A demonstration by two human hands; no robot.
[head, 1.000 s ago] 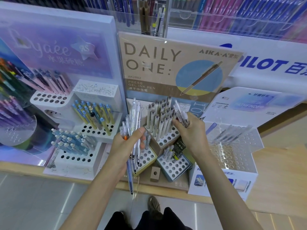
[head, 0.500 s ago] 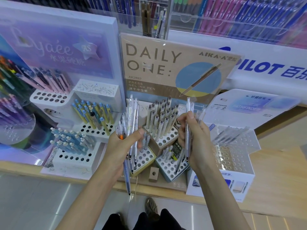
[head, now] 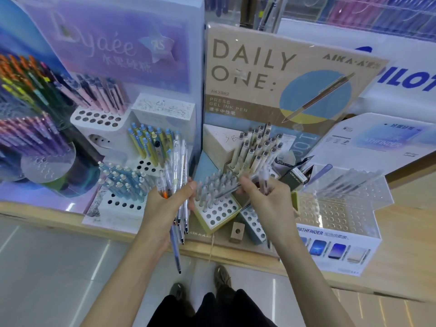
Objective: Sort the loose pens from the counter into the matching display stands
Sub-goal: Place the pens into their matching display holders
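Note:
My left hand [head: 165, 204] grips a bundle of clear pens [head: 179, 166] held upright, their tips hanging below my palm to about the counter edge. My right hand [head: 266, 197] holds a few clear pens [head: 257, 180] tilted low over the Daily One stand [head: 219, 213], whose yellow-edged block carries several grey pens. A blue-grey block [head: 253, 225] of the same stand lies partly under my right wrist. To the right stands the clear Pathfinder stand [head: 335, 213] with several clear pens leaning at its back.
A white stand [head: 122, 204] on the left holds blue and yellow pens, with pink pens higher up. A round rack of coloured pens [head: 28, 128] is at far left. A small wooden block [head: 236, 232] sits near the wooden counter edge [head: 236, 252].
My right hand has tipped its pens from upright to nearly level and lowered them toward the Daily One stand. The left hand keeps its bundle in much the same place.

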